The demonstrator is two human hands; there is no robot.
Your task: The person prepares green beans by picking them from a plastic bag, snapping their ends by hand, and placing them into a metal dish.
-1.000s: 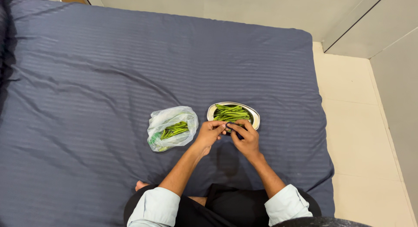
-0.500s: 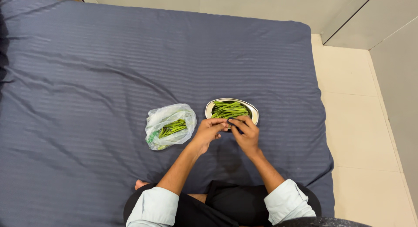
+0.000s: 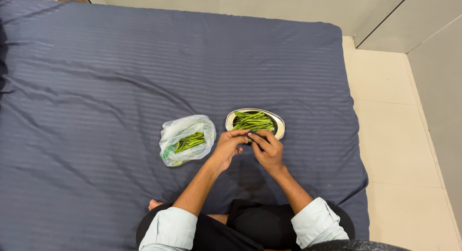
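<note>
I am sitting on a blue bed sheet (image 3: pixel 120 77). My left hand (image 3: pixel 230 146) and my right hand (image 3: pixel 267 149) are touching, pinching one green bean (image 3: pixel 249 135) between the fingertips, at the near rim of the metal plate (image 3: pixel 278 122) of beans. A plastic bag (image 3: pixel 185 138) of beans is lying just left of my left hand.

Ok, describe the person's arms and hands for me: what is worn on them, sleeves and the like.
Both arms wear pale, light blue shirt sleeves, the left sleeve and the right sleeve rolled or pushed up near the elbows, leaving the forearms bare. The left hand and right hand are bare: no gloves show, and no watch or bracelet shows at the wrists. Any rings are too small to tell.
</note>
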